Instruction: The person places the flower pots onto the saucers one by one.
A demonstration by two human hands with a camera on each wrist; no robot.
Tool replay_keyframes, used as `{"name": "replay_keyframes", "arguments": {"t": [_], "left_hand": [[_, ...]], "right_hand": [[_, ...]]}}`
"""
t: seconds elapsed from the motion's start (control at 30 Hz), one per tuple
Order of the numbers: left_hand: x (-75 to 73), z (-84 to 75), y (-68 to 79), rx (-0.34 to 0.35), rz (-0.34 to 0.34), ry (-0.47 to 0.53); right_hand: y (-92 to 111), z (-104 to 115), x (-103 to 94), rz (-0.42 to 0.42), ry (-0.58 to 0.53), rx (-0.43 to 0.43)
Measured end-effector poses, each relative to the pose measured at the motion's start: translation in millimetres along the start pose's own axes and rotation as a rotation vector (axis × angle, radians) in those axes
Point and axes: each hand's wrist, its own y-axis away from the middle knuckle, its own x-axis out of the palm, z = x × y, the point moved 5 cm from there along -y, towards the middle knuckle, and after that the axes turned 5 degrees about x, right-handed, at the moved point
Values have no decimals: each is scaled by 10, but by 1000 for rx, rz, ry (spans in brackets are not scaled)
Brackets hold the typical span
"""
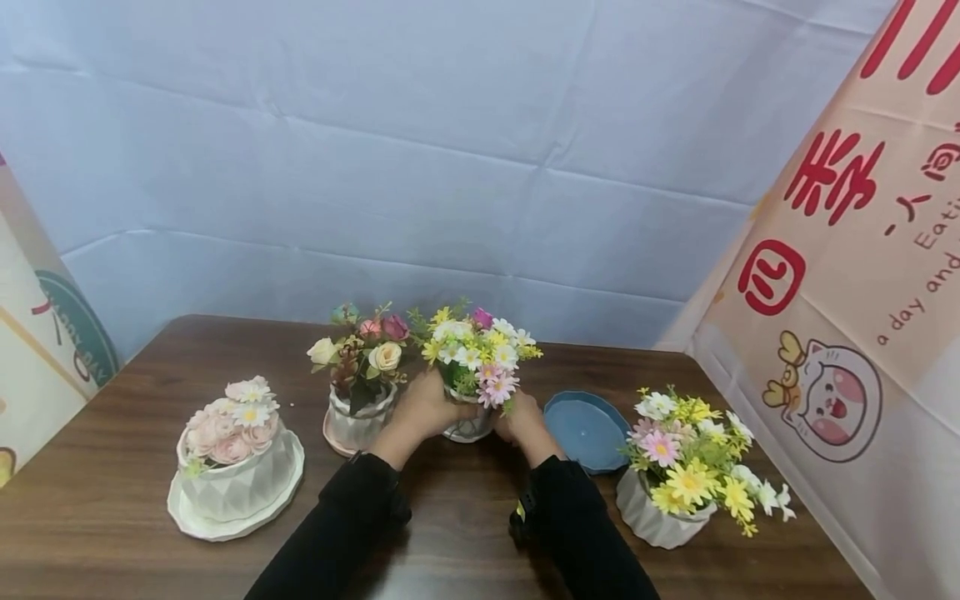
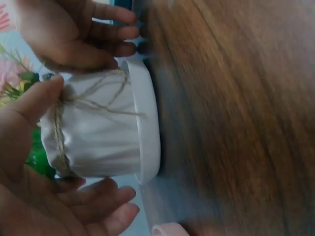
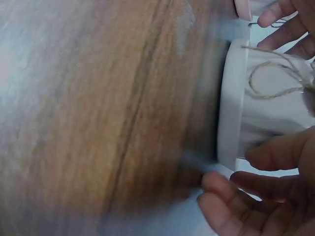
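At the back middle of the table, a white flowerpot (image 2: 98, 140) with twine tied round its neck stands upright in a white saucer (image 2: 149, 132). Yellow, white and pink artificial flowers (image 1: 480, 354) fill it. My left hand (image 1: 429, 408) clasps the pot's left side, thumb across the front near the twine and fingers round behind. On the other side is my right hand (image 1: 523, 421). Its thumb is right at the pot wall, and its fingers (image 3: 216, 187) extend loosely beside the saucer, low over the table.
Left of it, a rose pot (image 1: 360, 425) stands on a pink saucer (image 1: 332, 437). A pale pink flower pot (image 1: 232, 492) sits on a white saucer (image 1: 281, 500) at far left. To the right are a blue saucer (image 1: 588, 429) and another flower pot (image 1: 652, 512). Cloth (image 1: 450, 167) hangs behind.
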Motion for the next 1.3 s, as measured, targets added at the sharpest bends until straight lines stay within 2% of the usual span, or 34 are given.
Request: {"name": "replay_keyframes", "arguments": {"t": [0.13, 0.2, 0.33, 0.5, 0.7, 1.07, 1.3], "left_hand": [[-19, -17, 49, -17, 4, -84], [-33, -20, 78, -5, 14, -125], [-62, -28, 134, 56, 15, -189], [-80, -23, 216, 137, -8, -207], [-96, -52, 347, 197, -27, -223], [-135, -132, 550, 246, 109, -353], [-159, -194, 715, 387, 174, -475]], "right_hand": [[52, 4, -20, -58, 64, -69], [87, 7, -26, -52, 76, -79], [172, 21, -37, -40, 97, -92], [260, 29, -46, -50, 131, -108], [371, 16, -45, -35, 135, -124], [562, -6, -2, -25, 275, -105], [707, -13, 32, -37, 275, -107]]}}
